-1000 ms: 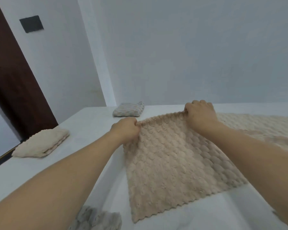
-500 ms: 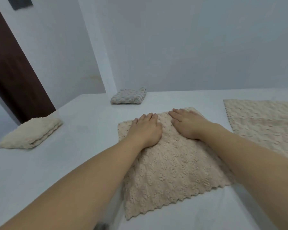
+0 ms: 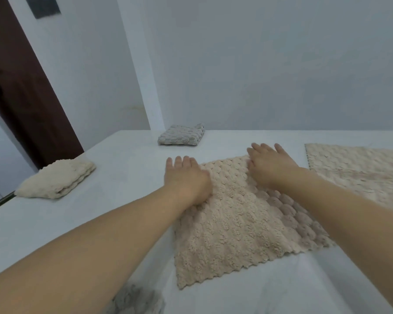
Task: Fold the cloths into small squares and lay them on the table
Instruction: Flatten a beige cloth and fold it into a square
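A beige textured cloth (image 3: 236, 225), folded over, lies flat on the white table (image 3: 127, 168) in front of me. My left hand (image 3: 186, 177) rests flat on its far left corner, fingers straight and reaching past the edge onto the table. My right hand (image 3: 270, 164) lies flat on the far right corner, fingers straight. A second beige cloth (image 3: 359, 171) lies spread out at the right. A folded grey cloth (image 3: 182, 135) sits at the back and a folded cream cloth (image 3: 59, 180) at the left.
Another grey cloth (image 3: 136, 302) shows at the near edge under my left forearm. A white wall stands behind the table, and a dark brown door frame (image 3: 25, 87) at the left. The table's left edge runs near the cream cloth.
My hands let go of the cloth's far edge, laid it down, and now press flat. Since half a second ago both have slid outward toward the far corners.
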The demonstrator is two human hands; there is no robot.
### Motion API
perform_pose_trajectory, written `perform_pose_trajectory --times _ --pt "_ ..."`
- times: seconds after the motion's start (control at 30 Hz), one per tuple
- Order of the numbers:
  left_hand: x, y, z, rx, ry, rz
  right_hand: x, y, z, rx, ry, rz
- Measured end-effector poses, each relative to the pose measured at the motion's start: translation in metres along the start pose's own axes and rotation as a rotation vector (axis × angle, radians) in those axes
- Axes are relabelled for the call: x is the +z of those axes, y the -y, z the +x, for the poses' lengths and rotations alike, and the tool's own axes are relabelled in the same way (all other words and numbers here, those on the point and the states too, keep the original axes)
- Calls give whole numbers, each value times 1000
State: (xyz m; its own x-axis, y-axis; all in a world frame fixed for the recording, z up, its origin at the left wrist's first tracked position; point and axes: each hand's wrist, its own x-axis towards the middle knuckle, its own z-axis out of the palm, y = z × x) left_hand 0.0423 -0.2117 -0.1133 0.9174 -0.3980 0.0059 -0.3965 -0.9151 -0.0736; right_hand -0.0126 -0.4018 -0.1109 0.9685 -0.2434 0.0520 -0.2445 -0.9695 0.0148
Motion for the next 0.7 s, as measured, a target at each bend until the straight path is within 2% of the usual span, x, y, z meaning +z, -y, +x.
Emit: perform_pose_trajectory --times 0.07,0.13,0.3,0.43,0.53,0.6,0.7 --pt "6 -16 -18 113 -41 -125 3 10 -15 -91 20 114" --pt "20 -22 -36 190 12 -184 16 10 -31 -111 119 166" --pt "23 -4 -45 172 72 -197 26 -13 -35 -61 141 158" --pt "19 27 -59 114 139 -45 23 -22 -47 32 170 146" --pt "2 22 -62 93 88 138 10 -14 -50 79 130 130" --pt "-4 -3 -67 120 27 50 2 -2 -59 27 69 236" --pt "11 -40 -87 137 50 -179 9 13 -85 -39 63 326"
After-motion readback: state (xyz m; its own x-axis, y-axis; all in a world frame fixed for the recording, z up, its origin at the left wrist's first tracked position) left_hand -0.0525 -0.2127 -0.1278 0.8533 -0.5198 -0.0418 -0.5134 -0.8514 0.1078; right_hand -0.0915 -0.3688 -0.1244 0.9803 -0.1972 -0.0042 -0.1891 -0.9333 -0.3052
